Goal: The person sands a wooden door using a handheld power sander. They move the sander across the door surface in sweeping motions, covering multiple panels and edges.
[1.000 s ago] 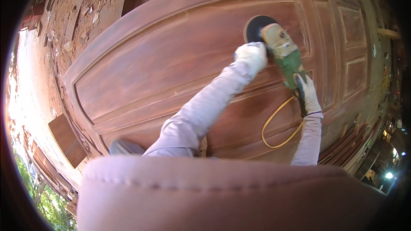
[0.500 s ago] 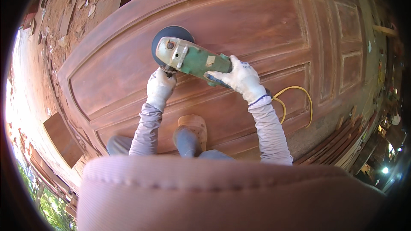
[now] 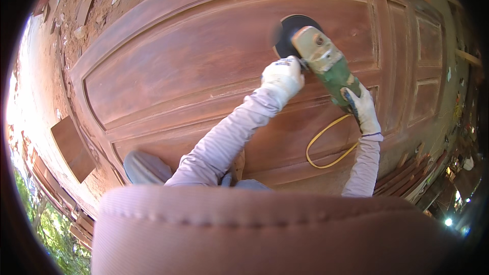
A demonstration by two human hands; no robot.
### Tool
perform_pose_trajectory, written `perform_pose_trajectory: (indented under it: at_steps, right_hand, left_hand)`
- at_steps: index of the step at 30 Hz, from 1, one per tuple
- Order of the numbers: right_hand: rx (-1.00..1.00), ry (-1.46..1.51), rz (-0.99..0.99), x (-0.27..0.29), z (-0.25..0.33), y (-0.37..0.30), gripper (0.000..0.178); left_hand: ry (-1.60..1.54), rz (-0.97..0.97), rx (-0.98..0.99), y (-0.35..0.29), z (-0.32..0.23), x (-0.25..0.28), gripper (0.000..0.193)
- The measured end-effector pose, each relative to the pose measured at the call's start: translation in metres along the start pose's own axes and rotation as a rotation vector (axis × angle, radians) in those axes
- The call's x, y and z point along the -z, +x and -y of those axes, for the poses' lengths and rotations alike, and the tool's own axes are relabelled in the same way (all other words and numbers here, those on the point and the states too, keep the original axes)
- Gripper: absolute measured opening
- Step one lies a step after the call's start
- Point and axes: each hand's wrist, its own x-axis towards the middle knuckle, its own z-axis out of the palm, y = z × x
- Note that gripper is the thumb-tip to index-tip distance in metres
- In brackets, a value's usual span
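Observation:
A green angle grinder [image 3: 333, 77] with a pale metal head is held over a reddish-brown wooden panel door [image 3: 204, 66] lying flat. Its round dark sanding disc [image 3: 293, 28] rests on or just above the door's large far panel, right of the middle. My left hand [image 3: 283, 77], in a white glove, is wrapped round the grinder's side handle, which it mostly hides. Around the rear of the green body, my right hand [image 3: 364, 109] is closed, gloved in white too. A yellow cord [image 3: 311, 148] loops across the door beside my right forearm.
Long wooden strips [image 3: 407, 173] lie at the lower right. A brown board [image 3: 73, 148] sits on the dirt ground at the left. My knee [image 3: 146, 167] shows at the door's near edge. Wood scraps and debris are scattered at the upper left.
Both hands have carried the grinder to the right across the door panel, and its body has turned more upright in view. The yellow cord's loop has shifted left and down.

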Motion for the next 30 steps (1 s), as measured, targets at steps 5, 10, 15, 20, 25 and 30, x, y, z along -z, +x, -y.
perform_pose_trajectory:
  at_steps: [5,10,15,20,25,30]
  right_hand:
    - [-0.045,0.186,-0.005,0.044,-0.033,0.006,0.050]
    - [-0.037,0.190,-0.011,0.093,-0.072,0.015,0.055]
    - [-0.215,0.269,-0.052,0.129,-0.101,0.012,0.058]
    - [-0.266,0.242,-0.143,0.137,-0.122,0.014,0.056]
    - [-0.095,0.162,-0.097,0.061,-0.041,0.005,0.055]
    - [-0.117,0.196,0.027,-0.015,0.011,-0.004,0.047]
  left_hand:
    - [-0.042,0.120,-0.036,0.030,-0.045,-0.021,0.028]
    - [-0.050,0.249,-0.068,0.061,-0.091,-0.037,0.028]
    - [0.065,0.348,-0.153,0.088,-0.135,-0.047,0.027]
    - [0.077,0.309,-0.202,0.091,-0.140,-0.044,0.026]
    - [0.029,0.225,-0.082,0.067,-0.084,-0.015,0.029]
    - [0.015,0.074,0.018,0.012,-0.001,0.020,0.026]
